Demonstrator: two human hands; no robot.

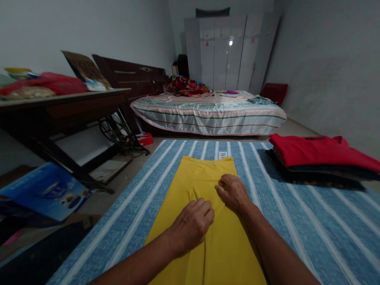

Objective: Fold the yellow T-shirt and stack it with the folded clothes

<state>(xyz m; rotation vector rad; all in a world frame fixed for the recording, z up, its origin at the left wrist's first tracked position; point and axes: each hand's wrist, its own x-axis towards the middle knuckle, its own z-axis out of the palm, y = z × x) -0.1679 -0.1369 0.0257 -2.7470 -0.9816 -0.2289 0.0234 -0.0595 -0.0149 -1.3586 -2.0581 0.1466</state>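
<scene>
A yellow shirt point(225, 245) lies in a long, narrow fold, its far edge creased. My left hand point(192, 221) rests over its middle with curled fingers, pinching the cloth; small creases run up from the fingertips. Farther up and to the right, my right hand point(234, 192) is also closed on the shirt, thumb against bent fingers near the right edge. The fingertips of both hands are partly hidden. Beneath the shirt is a blue and white striped cover point(142, 198).
A stack of folded clothes with a red garment point(320, 150) on top sits at the right. Left of the striped surface are a blue box point(50, 194) and a sewing-machine table point(68, 101) holding red plastic bags. Behind stand a bed point(213, 118) and a wardrobe point(221, 59).
</scene>
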